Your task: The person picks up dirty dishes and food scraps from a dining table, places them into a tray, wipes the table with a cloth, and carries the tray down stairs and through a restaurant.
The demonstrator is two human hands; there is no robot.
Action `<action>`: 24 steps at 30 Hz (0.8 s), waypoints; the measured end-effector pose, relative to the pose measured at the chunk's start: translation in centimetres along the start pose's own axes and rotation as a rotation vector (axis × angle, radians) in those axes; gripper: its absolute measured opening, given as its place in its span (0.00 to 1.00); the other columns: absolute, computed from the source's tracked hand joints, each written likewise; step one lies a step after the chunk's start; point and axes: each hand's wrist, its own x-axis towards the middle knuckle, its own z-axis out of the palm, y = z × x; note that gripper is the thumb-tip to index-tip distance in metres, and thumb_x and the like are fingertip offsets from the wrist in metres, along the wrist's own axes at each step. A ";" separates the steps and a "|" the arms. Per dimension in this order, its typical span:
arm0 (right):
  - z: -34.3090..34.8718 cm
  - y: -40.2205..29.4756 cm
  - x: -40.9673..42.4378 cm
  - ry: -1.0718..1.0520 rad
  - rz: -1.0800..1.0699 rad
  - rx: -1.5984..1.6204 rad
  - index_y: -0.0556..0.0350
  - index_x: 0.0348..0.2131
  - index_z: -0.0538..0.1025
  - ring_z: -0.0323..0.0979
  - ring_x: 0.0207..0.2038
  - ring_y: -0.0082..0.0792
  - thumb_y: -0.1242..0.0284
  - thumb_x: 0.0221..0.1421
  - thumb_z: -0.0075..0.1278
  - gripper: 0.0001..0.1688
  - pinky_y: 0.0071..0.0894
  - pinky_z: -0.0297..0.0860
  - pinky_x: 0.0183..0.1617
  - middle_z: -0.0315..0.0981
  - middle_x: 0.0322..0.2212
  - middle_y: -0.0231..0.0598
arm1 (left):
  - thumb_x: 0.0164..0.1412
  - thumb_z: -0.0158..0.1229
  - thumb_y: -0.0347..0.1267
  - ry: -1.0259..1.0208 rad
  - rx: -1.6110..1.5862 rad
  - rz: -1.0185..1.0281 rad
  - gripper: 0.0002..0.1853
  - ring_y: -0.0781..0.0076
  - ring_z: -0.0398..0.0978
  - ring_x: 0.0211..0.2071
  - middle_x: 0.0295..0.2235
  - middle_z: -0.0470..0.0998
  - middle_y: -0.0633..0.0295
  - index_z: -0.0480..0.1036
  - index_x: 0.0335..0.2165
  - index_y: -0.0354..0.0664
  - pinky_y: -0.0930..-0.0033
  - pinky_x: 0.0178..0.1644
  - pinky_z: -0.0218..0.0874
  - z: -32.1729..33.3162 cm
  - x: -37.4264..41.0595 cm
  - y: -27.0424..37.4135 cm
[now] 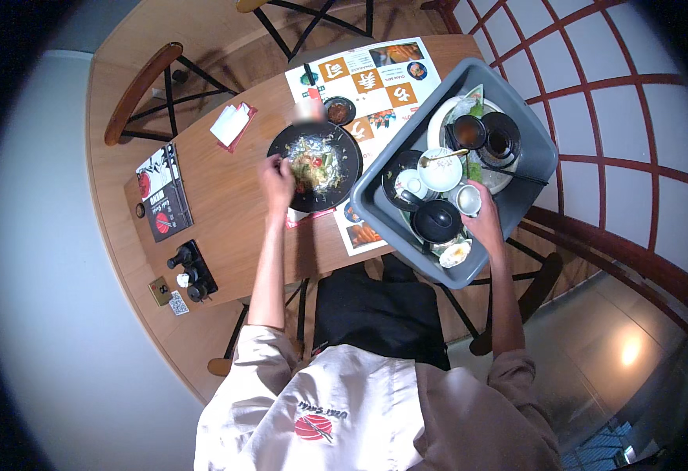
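Observation:
My left hand point(279, 182) is at the left rim of a wide black bowl point(353, 159) with food remains inside; whether its fingers grip the rim is unclear. Just behind the bowl stands a small dark dish point(338, 110) of reddish-brown sauce, beside a blurred pale patch. My right hand point(481, 216) holds a small white cup point(468, 200) inside a grey plastic tub point(373, 194). Around the cup lie a white bowl point(438, 171) with a gold-coloured spoon point(445, 156), a black bowl point(436, 221), a dark cup point(469, 132), an oyster shell point(455, 254) and several other dishes.
Printed paper placemats point(373, 76) lie under the bowl and tub. Leftward on the wooden table point(232, 194) are a napkin point(230, 125), a menu point(165, 194), a black condiment tray point(199, 268) and a number sign point(159, 291). Chairs point(144, 94) surround the table; a lattice screen point(609, 106) stands right.

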 end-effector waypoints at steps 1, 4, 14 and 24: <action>0.2 0.3 0.1 -0.013 -0.012 -0.020 0.55 0.57 0.64 0.67 0.56 0.55 0.84 0.39 0.61 0.45 0.45 0.64 0.60 0.68 0.52 0.54 | 0.61 0.61 0.35 0.068 0.212 0.008 0.20 0.42 0.74 0.43 0.41 0.75 0.37 0.73 0.44 0.27 0.51 0.49 0.65 -0.3 0.0 -3.2; 0.2 2.1 0.3 -0.058 -0.051 -0.029 0.54 0.58 0.64 0.65 0.57 0.56 0.84 0.37 0.62 0.47 0.47 0.63 0.60 0.66 0.53 0.54 | 0.64 0.60 0.40 0.015 0.130 -0.129 0.21 0.60 0.76 0.31 0.31 0.79 0.48 0.74 0.39 0.28 0.60 0.39 0.67 -1.1 -0.1 -10.1; -4.8 6.2 -2.1 -0.167 0.053 0.017 0.54 0.68 0.50 0.57 0.63 0.52 0.82 0.34 0.69 0.66 0.43 0.57 0.67 0.57 0.59 0.54 | 0.69 0.53 0.34 -0.126 -0.273 -0.272 0.14 0.77 0.71 0.33 0.32 0.79 0.64 0.76 0.40 0.32 0.69 0.39 0.65 1.7 -1.1 -5.8; -13.4 5.5 -1.6 -0.243 0.139 -0.269 0.61 0.62 0.60 0.58 0.62 0.57 0.91 0.44 0.51 0.45 0.46 0.59 0.65 0.59 0.57 0.57 | 0.70 0.53 0.35 -0.139 -0.241 -0.189 0.13 0.84 0.66 0.30 0.30 0.75 0.73 0.77 0.37 0.36 0.77 0.36 0.58 -4.8 -1.2 2.5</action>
